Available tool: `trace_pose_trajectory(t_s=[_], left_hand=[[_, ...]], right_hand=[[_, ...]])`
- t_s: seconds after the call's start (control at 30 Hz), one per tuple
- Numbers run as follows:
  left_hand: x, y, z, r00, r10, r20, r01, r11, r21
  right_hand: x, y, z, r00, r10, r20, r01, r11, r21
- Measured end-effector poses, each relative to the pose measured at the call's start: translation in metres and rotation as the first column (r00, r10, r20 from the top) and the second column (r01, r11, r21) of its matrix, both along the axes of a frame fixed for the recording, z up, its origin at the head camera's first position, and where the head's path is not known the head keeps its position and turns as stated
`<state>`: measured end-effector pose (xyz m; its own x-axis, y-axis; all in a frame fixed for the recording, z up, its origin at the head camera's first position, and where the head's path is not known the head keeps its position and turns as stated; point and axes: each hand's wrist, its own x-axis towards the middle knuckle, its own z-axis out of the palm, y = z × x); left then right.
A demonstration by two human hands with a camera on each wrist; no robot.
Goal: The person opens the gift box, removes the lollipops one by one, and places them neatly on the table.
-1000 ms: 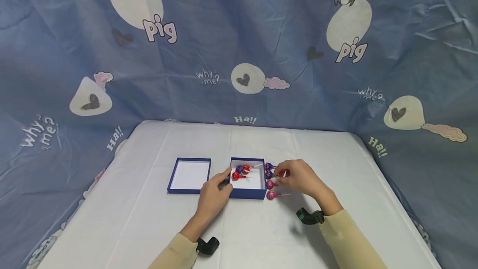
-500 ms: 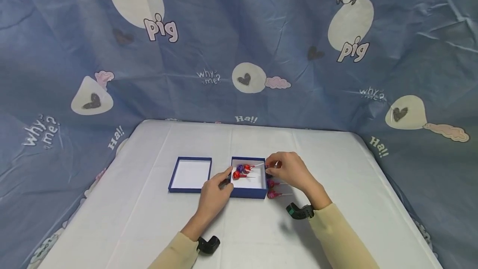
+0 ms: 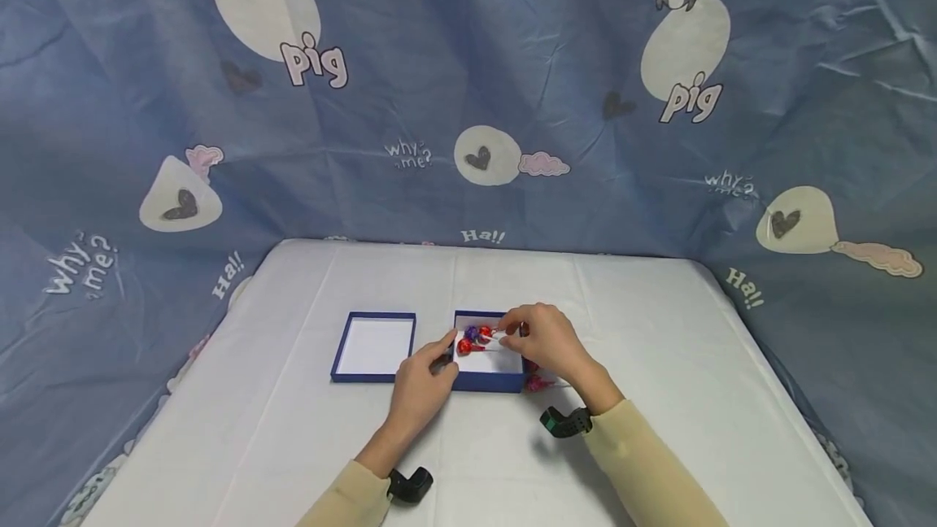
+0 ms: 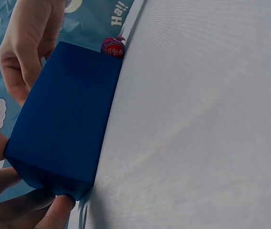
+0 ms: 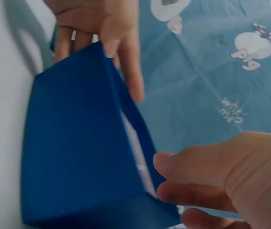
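Note:
My left hand [image 3: 422,385] holds the left side of a blue box [image 3: 489,381] with a white inside. Its fingers wrap the box's end in the left wrist view. Several lollipops lie in the box, among them a red one [image 3: 464,346] and a purple one [image 3: 472,333]. My right hand [image 3: 547,338] reaches over the box's right wall, thumb and forefinger curled in a pinch around a lollipop that the fingers mostly hide. In the right wrist view its fingertips are right at the box's rim. A pink lollipop [image 3: 538,383] lies outside, against the right wall.
A shallow blue-edged lid [image 3: 376,346], white inside, lies left of the box on the white tabletop [image 3: 293,429]. Other lollipops to the right of the box are largely covered by the right hand. A blue printed cloth [image 3: 410,88] hangs behind the table.
My right hand has moved left from the lollipops beside the box, over its right wall and inside, with a lollipop in its pinch. My left hand stays on the box.

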<state>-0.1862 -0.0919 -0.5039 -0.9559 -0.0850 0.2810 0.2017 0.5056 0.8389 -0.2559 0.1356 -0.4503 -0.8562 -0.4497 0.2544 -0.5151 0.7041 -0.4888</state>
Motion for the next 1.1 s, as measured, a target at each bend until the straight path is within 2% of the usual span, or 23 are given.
trace_pose_trajectory(t_s=[0.3,0.6,0.83,1.1], left_hand=[[0.001,0.001,-0.001,1.0,-0.01,-0.006,0.01,1.0,0.002],[0.002,0.0,-0.001,1.0,-0.005,-0.003,0.005,1.0,0.006],[0.003,0.001,0.0,1.0,-0.007,0.003,0.007,1.0,0.007],[0.001,0.0,0.0,1.0,-0.009,0.0,0.009,1.0,0.014]], right_hand=[[0.001,-0.01,-0.015,0.993,-0.016,-0.114,0.023,0.998,0.06],[0.001,-0.02,-0.021,0.985,-0.003,-0.174,0.026,0.991,0.134],[0.004,-0.024,-0.026,0.981,-0.02,-0.193,0.047,0.989,0.137],[0.003,-0.026,-0.027,0.951,-0.09,-0.295,0.125,0.987,0.103]])
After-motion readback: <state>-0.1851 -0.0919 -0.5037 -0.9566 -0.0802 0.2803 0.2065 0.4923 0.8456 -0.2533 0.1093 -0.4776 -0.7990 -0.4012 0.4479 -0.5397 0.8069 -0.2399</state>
